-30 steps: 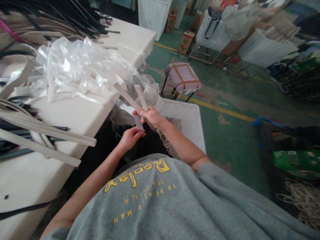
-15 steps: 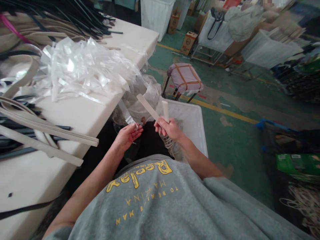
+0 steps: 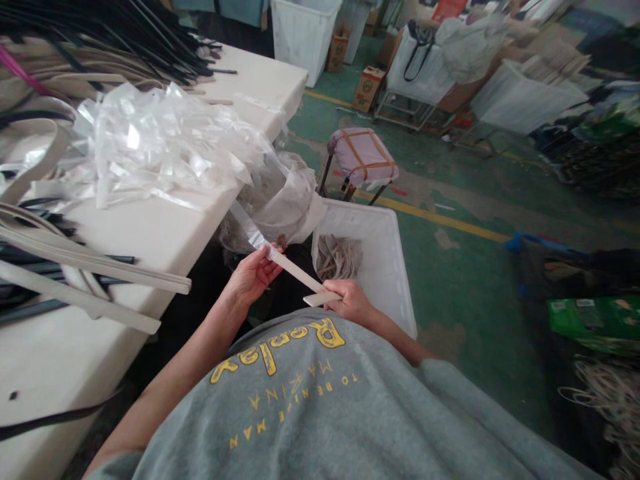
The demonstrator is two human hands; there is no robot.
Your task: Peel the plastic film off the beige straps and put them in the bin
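Note:
My right hand (image 3: pixel 346 297) is closed around a flat off-white strap (image 3: pixel 300 275), just in front of the grey shirt. One end of this strap reaches up and left to my left hand; another short end (image 3: pixel 315 299) pokes out beside my right fingers. My left hand (image 3: pixel 256 273) pinches a clear plastic sleeve (image 3: pixel 251 232) between thumb and fingers, its curled lower fingers loose. The strap's tip meets the mouth of the sleeve at my left fingertips; whether it is inside, I cannot tell. The sleeve trails up toward the table edge.
On the white table (image 3: pixel 165 230) to the left lie a heap of clear plastic sleeves (image 3: pixel 165 143), beige straps (image 3: pixel 90 257) and black straps (image 3: pixel 135 40). A white bin (image 3: pixel 385 267) holding beige straps (image 3: pixel 340 257) stands by my right arm. Beyond it is a padded stool (image 3: pixel 363 157).
My right hand has lowered and turned, bringing the strap's end to the sleeve at my left hand. My left hand has barely moved. Straps inside the bin now show.

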